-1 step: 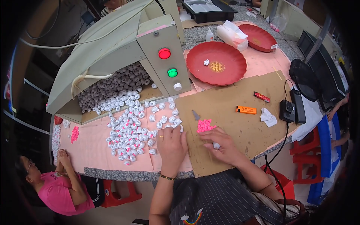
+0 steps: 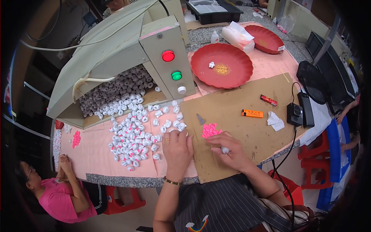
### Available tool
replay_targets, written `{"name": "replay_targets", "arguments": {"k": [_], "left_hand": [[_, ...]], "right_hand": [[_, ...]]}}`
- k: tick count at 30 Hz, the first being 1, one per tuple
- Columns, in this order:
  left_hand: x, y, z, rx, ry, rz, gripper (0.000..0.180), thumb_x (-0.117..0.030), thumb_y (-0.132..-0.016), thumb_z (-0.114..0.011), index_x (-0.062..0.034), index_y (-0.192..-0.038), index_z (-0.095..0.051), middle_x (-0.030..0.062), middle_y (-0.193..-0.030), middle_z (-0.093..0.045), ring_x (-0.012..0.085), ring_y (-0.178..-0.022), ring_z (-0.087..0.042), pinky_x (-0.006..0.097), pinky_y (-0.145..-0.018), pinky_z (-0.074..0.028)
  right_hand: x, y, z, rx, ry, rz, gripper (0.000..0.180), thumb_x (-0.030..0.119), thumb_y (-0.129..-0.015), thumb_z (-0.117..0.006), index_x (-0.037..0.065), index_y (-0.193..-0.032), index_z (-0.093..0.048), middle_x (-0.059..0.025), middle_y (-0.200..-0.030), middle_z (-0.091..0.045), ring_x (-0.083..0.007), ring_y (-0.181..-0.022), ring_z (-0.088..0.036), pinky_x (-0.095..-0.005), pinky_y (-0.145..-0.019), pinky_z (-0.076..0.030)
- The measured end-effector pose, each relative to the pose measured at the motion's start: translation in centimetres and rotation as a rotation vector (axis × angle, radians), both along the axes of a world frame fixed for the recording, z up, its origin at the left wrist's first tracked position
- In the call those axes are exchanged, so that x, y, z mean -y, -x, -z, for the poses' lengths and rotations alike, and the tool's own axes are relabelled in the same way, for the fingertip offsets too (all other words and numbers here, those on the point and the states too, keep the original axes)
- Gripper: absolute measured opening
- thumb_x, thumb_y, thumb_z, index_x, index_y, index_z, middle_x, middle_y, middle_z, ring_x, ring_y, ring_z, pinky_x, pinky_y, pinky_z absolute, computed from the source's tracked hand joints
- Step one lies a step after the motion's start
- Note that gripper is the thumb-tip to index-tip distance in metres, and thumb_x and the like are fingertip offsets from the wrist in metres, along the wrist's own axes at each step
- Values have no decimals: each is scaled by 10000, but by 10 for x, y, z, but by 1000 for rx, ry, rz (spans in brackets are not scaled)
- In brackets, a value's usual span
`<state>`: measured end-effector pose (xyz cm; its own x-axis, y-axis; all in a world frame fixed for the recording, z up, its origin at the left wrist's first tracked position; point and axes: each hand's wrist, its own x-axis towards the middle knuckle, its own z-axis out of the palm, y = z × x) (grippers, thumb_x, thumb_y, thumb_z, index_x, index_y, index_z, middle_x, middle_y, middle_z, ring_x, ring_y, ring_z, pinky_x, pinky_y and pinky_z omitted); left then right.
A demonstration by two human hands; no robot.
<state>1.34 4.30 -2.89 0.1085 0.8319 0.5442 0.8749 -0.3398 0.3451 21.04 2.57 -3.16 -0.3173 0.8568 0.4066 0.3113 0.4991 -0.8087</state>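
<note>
My left hand (image 2: 177,150), a ring on one finger, bends its fingers down at the right edge of a spread of small rounded white pieces (image 2: 133,141). The fingertips are hidden; whatever they pinch cannot be made out, with white pieces right beside them. Several of the spread pieces carry pink bits. In my right hand (image 2: 230,152), closed over the brown board, sits a pale pen-like stick (image 2: 225,150) whose round end shows between thumb and fingers. Just beyond that hand lies a heap of small bright pink pieces (image 2: 210,130). A small grey pointed blade (image 2: 200,118) lies beside the heap.
A grey machine (image 2: 112,54) full of white pieces stands at left. Beyond the brown board (image 2: 232,102) are red scalloped plates (image 2: 201,77), a tissue pack (image 2: 237,36) and a small white bottle (image 2: 215,36). Right lie an orange lighter (image 2: 252,113) and black adapter (image 2: 295,114). A person sits at left.
</note>
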Motion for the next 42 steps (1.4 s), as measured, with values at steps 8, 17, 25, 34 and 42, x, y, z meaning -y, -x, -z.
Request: {"name": "replay_targets", "arguments": {"k": [8, 17, 25, 34, 42], "left_hand": [[2, -5, 14, -20, 32, -11, 203, -27, -758, -646, -29, -957, -605, 130, -882, -534, 301, -830, -516, 397, -720, -428], [29, -11, -1, 295, 91, 32, 217, 72, -755, -620, 23, -963, -582, 118, -912, -565, 216, -826, -587, 297, -736, -486], [47, -30, 19, 1331, 578, 249, 191, 107, -819, -617, 45, -997, -584, 62, -978, -617, 71, -833, -592, 188, -694, -494], [50, -35, 24, 1302, 539, 172, 258, 118, -796, -652, 41, -1029, -572, 78, -980, -610, 92, -833, -610, 201, -684, -509], [48, -38, 24, 1273, 434, 150, 272, 86, -778, -694, 44, -1025, -590, 34, -812, -639, 17, -669, -557, 143, -575, -446]], "right_hand": [[12, -11, -7, -81, 376, 340, 429, -23, -713, -687, 35, -1119, -562, -35, -894, -529, -118, -794, -497, -256, -752, -419], [5, -13, 17, -650, 423, 159, 342, -21, -755, -689, 22, -1063, -547, -50, -949, -582, -130, -826, -558, -256, -761, -446], [37, -20, -11, -166, 425, 233, 285, 85, -798, -713, -1, -1032, -576, -74, -816, -625, -121, -742, -594, -265, -652, -460], [32, -28, -13, -142, -80, 265, 323, 117, -657, -820, -1, -914, -665, -70, -723, -632, -178, -607, -525, -306, -590, -395], [29, -20, -15, -54, -238, 212, 383, 165, -620, -850, 6, -916, -668, -51, -622, -576, -176, -546, -470, -304, -591, -342]]}}
